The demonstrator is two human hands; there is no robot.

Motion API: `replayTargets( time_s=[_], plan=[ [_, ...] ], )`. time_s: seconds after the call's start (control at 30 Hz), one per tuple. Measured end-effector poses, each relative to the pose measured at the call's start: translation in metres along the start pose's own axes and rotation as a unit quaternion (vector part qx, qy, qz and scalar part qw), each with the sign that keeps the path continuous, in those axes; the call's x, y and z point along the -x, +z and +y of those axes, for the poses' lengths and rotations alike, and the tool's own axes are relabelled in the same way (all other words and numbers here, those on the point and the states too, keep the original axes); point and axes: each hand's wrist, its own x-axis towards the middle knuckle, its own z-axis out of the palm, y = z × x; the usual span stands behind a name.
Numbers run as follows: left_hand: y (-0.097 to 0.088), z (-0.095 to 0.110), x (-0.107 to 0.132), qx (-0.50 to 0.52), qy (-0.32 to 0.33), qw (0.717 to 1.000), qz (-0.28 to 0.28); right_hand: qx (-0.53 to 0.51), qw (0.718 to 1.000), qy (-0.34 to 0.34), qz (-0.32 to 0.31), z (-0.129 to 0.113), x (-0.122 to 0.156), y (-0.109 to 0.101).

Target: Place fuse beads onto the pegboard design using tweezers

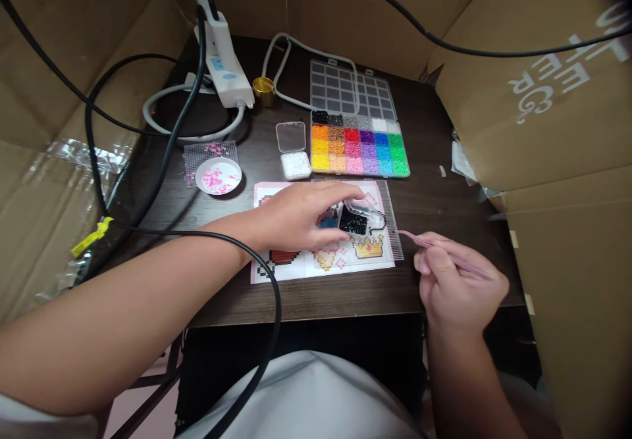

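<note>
My left hand [309, 212] reaches over the printed pattern sheet [306, 269], thumb and fingers closed around a small clear box of black beads [353, 222]. The box's lid stands open on its right side. Beside it a curved row of black beads [379, 220] lies over the sheet, partly hidden by the lid. My right hand [459, 281] grips pink tweezers [459, 260], their tip pointing left at the edge of the clear pegboard [394, 228]. Whether the tip holds a bead is too small to tell. Pixel pictures, one a yellow crown [369, 248], show on the sheet.
Behind the sheet stand an open sorting case of coloured beads [359, 143] and a small box of white beads [296, 165]. A white dish [218, 176] with pink beads sits left, by a power strip [230, 77]. Black cable [276, 294] hangs across my left forearm. Cardboard walls [557, 228] enclose the table.
</note>
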Motion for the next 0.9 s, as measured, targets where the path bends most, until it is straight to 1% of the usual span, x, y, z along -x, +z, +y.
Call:
replayTargets(
  time_s=[0.07, 0.13, 0.23, 0.47, 0.6, 0.9],
  plan=[
    [0.0002, -0.0008, -0.0001, -0.001, 0.006, 1.000, 0.005, 0.043, 0.999, -0.015, -0.015, 0.0016, 0.0030, 0.0008],
    [0.0001, -0.0013, -0.0003, -0.002, 0.008, 1.000, 0.010, 0.074, 0.996, -0.021, -0.047, 0.0006, 0.0037, 0.0016],
    [-0.0007, -0.0012, -0.0008, -0.007, 0.006, 1.000, 0.010, 0.093, 0.992, -0.019, -0.080, -0.0032, 0.0017, 0.0034],
    [-0.0018, 0.0005, -0.0017, -0.013, -0.005, 1.000, 0.006, 0.085, 0.991, -0.022, -0.105, -0.0054, -0.0018, 0.0094],
    [-0.0017, 0.0002, -0.0016, -0.011, -0.014, 1.000, 0.004, 0.092, 0.988, -0.021, -0.125, -0.0012, -0.0021, 0.0083],
    [-0.0016, 0.0011, -0.0014, -0.010, -0.006, 1.000, 0.009, 0.105, 0.983, -0.011, -0.151, 0.0015, -0.0028, 0.0056]
  ],
)
